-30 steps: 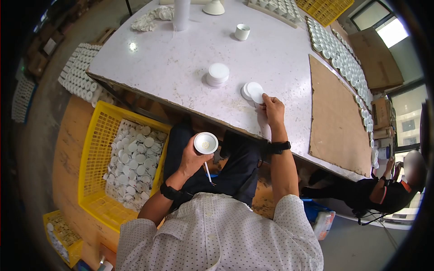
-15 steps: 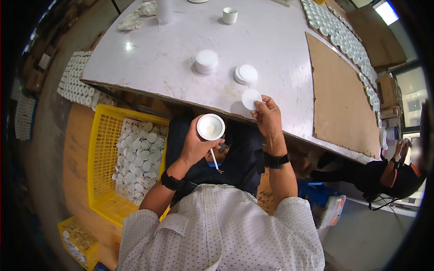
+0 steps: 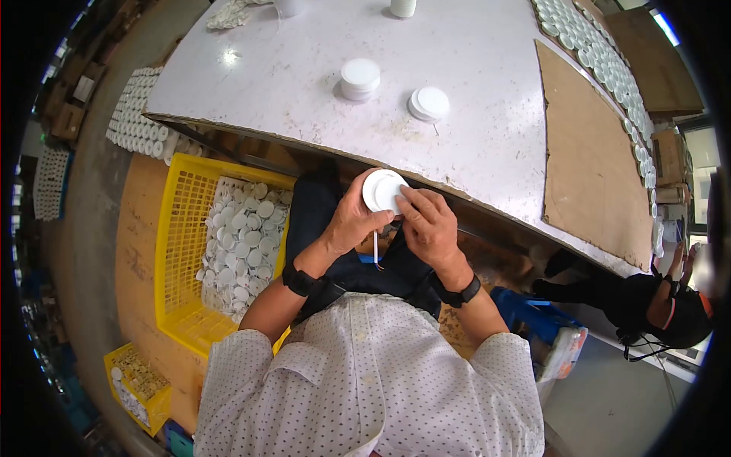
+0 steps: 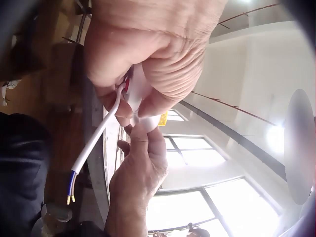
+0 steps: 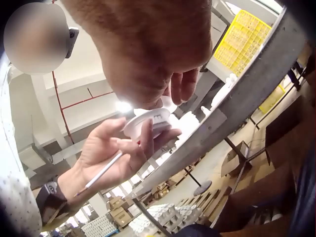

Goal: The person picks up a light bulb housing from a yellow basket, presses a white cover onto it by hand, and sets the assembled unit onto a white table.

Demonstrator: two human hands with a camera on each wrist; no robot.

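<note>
My left hand (image 3: 347, 227) curls round the flared white lamp (image 3: 369, 186), near the table (image 3: 487, 137); my right hand (image 3: 431, 227) pinches a thin, flat disc (image 3: 389, 193) at its mouth. I'd keep the disc level, ease it in evenly and handle only its edge, judging it plastic; the cable (image 3: 375, 245) dangles below.

Your head view: crumpled white bundle (image 3: 228, 14) at 11 o'clock on the pale table (image 3: 274, 76). At 2, white pieces in rows (image 3: 598, 61); between 2 and 3, a brown cardboard sheet (image 3: 590, 152), flat. A person in black (image 3: 659, 318) between 3 and 4. Your 4 o'clock: blue object (image 3: 525, 314), perhaps a stool, partly hidden. At 8, a small yellow crate (image 3: 156, 404). Left wrist view: bright windows (image 4: 247, 210) at 5.
</note>
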